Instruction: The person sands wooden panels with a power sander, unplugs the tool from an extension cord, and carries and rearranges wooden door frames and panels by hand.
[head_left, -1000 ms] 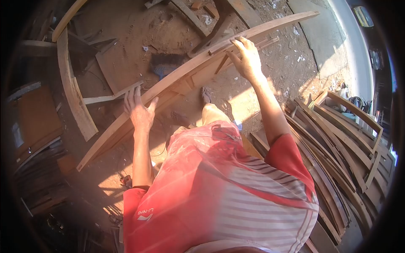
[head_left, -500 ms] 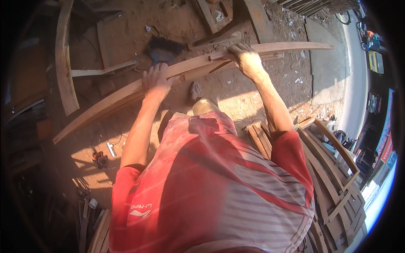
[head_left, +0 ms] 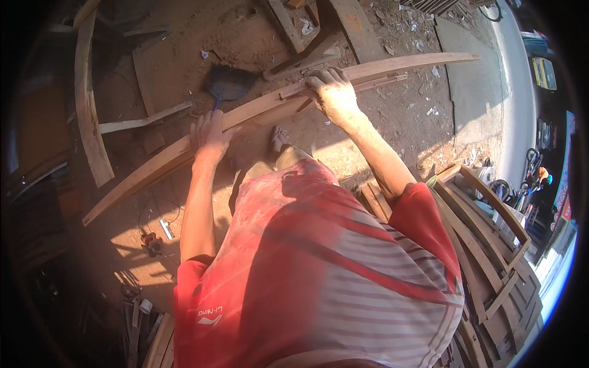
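Note:
A long curved wooden board [head_left: 261, 105] runs from the lower left to the upper right in front of my body. My left hand [head_left: 209, 138] lies over it left of its middle, with slightly blurred fingers spread across its edge. Farther right, my right hand [head_left: 332, 95] wraps its fingers over the board and a thin wooden strip [head_left: 294, 91] lying along it. Under the board, more wood shows partly, hidden by it and by my hands.
A dark broom with a blue base [head_left: 226, 89] lies beyond the board. Long timber pieces [head_left: 92, 122] stand at the left. Stacked curved wood and frames [head_left: 485, 239] fill the right side. An orange tool [head_left: 151, 244] rests on the ground at lower left.
Over the last second the board has turned closer to level in view. My right hand has closed from spread fingers and shifted left along it. My left hand has moved a little.

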